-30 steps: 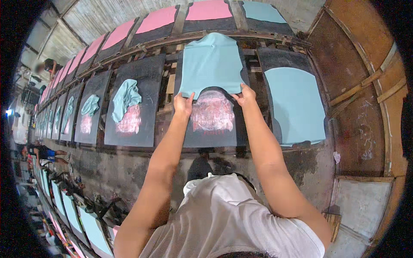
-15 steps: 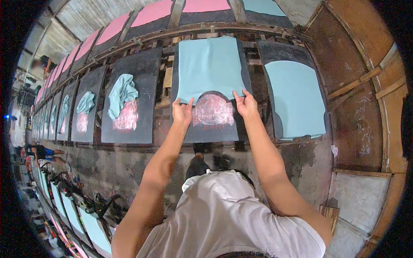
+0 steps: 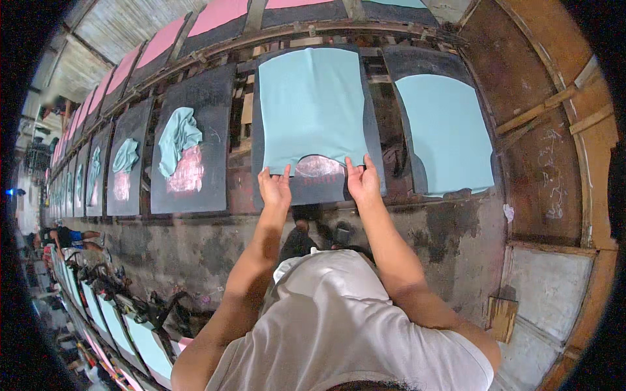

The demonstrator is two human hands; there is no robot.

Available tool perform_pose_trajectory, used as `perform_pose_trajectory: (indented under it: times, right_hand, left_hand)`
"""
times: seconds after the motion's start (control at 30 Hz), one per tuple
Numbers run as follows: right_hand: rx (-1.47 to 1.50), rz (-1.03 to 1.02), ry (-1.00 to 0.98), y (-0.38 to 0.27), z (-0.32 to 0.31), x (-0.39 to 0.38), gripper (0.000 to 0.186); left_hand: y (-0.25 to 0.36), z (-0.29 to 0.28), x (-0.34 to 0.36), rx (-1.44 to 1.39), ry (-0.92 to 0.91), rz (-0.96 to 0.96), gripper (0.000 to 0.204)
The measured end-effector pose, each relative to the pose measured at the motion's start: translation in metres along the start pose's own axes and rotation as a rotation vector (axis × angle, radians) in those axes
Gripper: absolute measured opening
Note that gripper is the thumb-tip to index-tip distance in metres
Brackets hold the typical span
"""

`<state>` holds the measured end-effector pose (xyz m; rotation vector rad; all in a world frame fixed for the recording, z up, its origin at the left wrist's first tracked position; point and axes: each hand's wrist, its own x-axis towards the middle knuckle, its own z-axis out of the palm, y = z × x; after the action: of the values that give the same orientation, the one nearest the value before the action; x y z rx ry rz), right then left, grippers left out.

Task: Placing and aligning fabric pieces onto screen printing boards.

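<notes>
A light blue fabric panel (image 3: 313,107) lies spread on a dark board (image 3: 373,137) in front of me, with a curved cutout in its near edge. My left hand (image 3: 276,189) pinches the near edge left of the cutout, and my right hand (image 3: 363,184) pinches it on the right. Inside the cutout shows part of a shiny, reddish patch (image 3: 318,167) on the board. The fabric looks mostly flat, with a soft crease near its far edge.
A flat blue panel (image 3: 447,137) covers most of the board to the right. Crumpled blue pieces (image 3: 179,140) lie on the boards at left. Pink panels (image 3: 218,16) line the far row. Behind at lower left, more blue panels (image 3: 149,345) lie near another person (image 3: 72,236).
Both hands have drawn the fabric's near edge toward me, and it now covers more of the shiny patch. The panel lies smoother and its sides bow outward.
</notes>
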<state>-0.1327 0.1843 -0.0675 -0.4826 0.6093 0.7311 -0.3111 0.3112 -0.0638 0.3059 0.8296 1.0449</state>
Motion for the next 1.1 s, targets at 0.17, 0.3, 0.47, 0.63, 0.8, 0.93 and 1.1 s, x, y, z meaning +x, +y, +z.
perform_pose_trajectory:
  times: [0.17,0.3,0.47,0.63,0.8,0.93,1.1]
  right_hand:
    - [0.007,0.009,-0.048,-0.004,-0.014,-0.011,0.029]
    - [0.023,0.024,-0.058,-0.008,-0.021,-0.013,0.03]
    - [-0.006,0.052,0.007,-0.005,-0.022,-0.024,0.028]
    - [-0.035,0.008,-0.011,-0.001,-0.027,-0.034,0.023]
    - [-0.067,-0.022,-0.029,-0.002,-0.039,-0.039,0.02]
    - [-0.047,-0.015,-0.016,-0.004,-0.041,-0.052,0.026]
    - [-0.036,-0.024,-0.027,-0.008,-0.055,-0.06,0.03]
  left_hand:
    - [-0.002,0.001,-0.022,0.024,0.063,0.003,0.036]
    - [-0.008,-0.018,-0.021,-0.01,-0.005,-0.008,0.034]
    - [-0.001,-0.016,-0.031,0.039,0.048,0.029,0.032]
    - [-0.003,-0.033,-0.029,0.029,-0.082,0.024,0.025]
    - [0.001,-0.038,-0.038,0.079,-0.019,-0.008,0.026]
    - [0.007,-0.041,-0.048,0.134,-0.024,-0.007,0.026]
    - [0.006,-0.047,-0.057,0.174,-0.046,-0.014,0.028]
